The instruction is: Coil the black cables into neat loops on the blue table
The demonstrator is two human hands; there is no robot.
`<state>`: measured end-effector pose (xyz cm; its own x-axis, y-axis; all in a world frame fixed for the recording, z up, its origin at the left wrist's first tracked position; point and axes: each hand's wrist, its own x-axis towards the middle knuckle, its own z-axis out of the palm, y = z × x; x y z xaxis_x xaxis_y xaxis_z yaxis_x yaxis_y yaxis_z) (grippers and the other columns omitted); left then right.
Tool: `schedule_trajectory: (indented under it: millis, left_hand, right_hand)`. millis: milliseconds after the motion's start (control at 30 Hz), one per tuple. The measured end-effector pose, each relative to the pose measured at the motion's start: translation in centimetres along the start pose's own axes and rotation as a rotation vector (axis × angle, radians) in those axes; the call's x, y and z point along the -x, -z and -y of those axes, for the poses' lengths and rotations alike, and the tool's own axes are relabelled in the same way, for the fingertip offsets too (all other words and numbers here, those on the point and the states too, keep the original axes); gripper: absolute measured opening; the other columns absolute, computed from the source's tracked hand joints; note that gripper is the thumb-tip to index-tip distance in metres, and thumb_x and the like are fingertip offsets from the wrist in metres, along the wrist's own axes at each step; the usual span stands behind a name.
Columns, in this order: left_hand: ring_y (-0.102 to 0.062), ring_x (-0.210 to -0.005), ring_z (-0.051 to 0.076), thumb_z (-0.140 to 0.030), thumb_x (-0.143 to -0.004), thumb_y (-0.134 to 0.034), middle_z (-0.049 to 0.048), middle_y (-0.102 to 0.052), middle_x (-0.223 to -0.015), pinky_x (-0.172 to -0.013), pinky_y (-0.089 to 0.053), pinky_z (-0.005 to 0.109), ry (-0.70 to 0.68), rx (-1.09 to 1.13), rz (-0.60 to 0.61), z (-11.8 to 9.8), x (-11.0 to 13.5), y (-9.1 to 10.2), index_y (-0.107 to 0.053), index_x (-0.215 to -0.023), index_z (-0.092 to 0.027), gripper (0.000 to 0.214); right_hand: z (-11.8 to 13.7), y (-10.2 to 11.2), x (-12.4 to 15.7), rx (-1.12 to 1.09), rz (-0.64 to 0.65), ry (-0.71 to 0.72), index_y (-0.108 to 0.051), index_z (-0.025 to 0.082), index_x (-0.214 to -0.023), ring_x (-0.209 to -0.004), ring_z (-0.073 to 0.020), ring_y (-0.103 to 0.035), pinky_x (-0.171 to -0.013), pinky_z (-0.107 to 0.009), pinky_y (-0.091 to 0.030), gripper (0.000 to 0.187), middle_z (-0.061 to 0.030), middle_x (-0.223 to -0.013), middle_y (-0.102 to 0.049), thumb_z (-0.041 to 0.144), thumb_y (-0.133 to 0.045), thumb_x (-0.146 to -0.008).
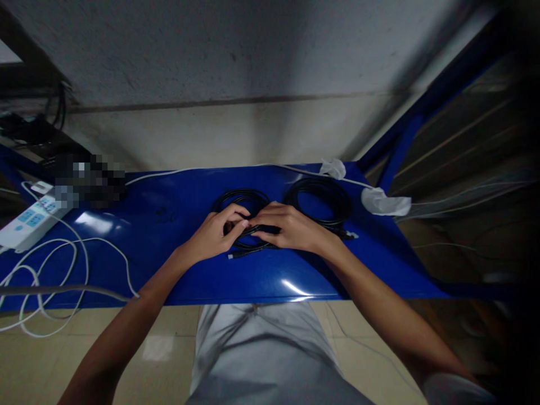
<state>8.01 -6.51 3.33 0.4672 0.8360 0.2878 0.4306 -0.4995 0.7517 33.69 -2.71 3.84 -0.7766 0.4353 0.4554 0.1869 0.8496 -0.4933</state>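
The black cable is wound into a loose, roundish coil of several overlapping loops on the blue tabletop. Its middle is partly hidden. At the near side, a black plug with a pale tip points left.

On the tabletop, a cable coil lies under the left hand and right hand, a second cable coil just right of it. A power strip lies at the left end, a wall behind.

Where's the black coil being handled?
Head view, centre: the handled coil is over the blue tabletop, at the left hand and right hand, left of the other coil.
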Motion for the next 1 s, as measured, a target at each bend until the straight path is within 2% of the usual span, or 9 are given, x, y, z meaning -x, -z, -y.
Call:
schedule_trajectory:
  millis: [133,367,500,700,867,1000]
  left_hand:
    - [-0.081,-0.093,0.019,-0.028,-0.109,-0.058,0.0056,-0.084,-0.107,-0.078,-0.06,0.026,0.02,0.004,0.041,0.4,0.0,0.0,-0.068,-0.137,-0.02,0.031]
    - [-0.079,-0.09,0.02,-0.024,-0.103,-0.064,0.0068,-0.084,-0.109,-0.073,-0.061,0.027,0.046,0.031,0.047,0.2,-0.3,0.1,-0.079,-0.119,-0.019,0.022]
    - [-0.077,-0.086,0.019,-0.023,-0.103,-0.065,0.0059,-0.084,-0.106,-0.07,-0.06,0.027,0.053,0.03,0.076,0.1,-0.3,0.2,-0.08,-0.117,-0.019,0.021]
    - [-0.074,-0.081,0.017,-0.024,-0.104,-0.066,0.0056,-0.082,-0.103,-0.071,-0.058,0.027,0.015,0.042,0.108,0.6,-0.3,0.2,-0.079,-0.117,-0.02,0.019]
    - [-0.075,-0.096,0.02,-0.022,-0.106,-0.061,0.008,-0.079,-0.106,-0.087,-0.059,0.032,-0.059,-0.007,0.127,0.6,-0.5,0.4,-0.077,-0.113,-0.019,0.018]
    - [-0.074,-0.093,0.02,-0.019,-0.103,-0.061,0.007,-0.079,-0.102,-0.088,-0.06,0.034,-0.056,-0.015,0.139,0.5,-0.6,0.5,-0.078,-0.111,-0.019,0.018]
  right_hand:
    - [0.0,-0.1,0.0,0.024,0.005,0.034,-0.077,0.016,-0.127,-0.107,-0.0244,-0.078,-0.099,-0.041,-0.056,0.024,-0.0123,-0.116,-0.083,0.019,-0.069,-0.105]
    - [-0.1,-0.3,0.0,0.079,0.002,0.092,-0.076,0.017,-0.129,-0.1,-0.0241,-0.075,-0.092,-0.041,-0.055,0.024,-0.0123,-0.11,-0.082,0.022,-0.064,-0.109]
    - [-0.1,-0.4,0.0,0.118,-0.004,0.149,-0.075,0.016,-0.13,-0.097,-0.0243,-0.074,-0.089,-0.041,-0.054,0.025,-0.0115,-0.109,-0.082,0.024,-0.061,-0.111]
    - [0.5,-0.5,-0.1,0.162,-0.003,0.161,-0.075,0.017,-0.131,-0.096,-0.0235,-0.074,-0.089,-0.04,-0.054,0.026,-0.0118,-0.11,-0.082,0.024,-0.06,-0.111]
    - [0.6,-0.7,0.0,0.221,-0.001,0.202,-0.074,0.015,-0.132,-0.099,-0.024,-0.074,-0.089,-0.04,-0.054,0.026,-0.0125,-0.112,-0.081,0.021,-0.059,-0.111]
    - [0.9,-0.9,0.0,0.3,0.043,0.237,-0.073,0.012,-0.128,-0.099,-0.0243,-0.072,-0.088,-0.04,-0.055,0.025,-0.0138,-0.109,-0.08,0.019,-0.055,-0.112]
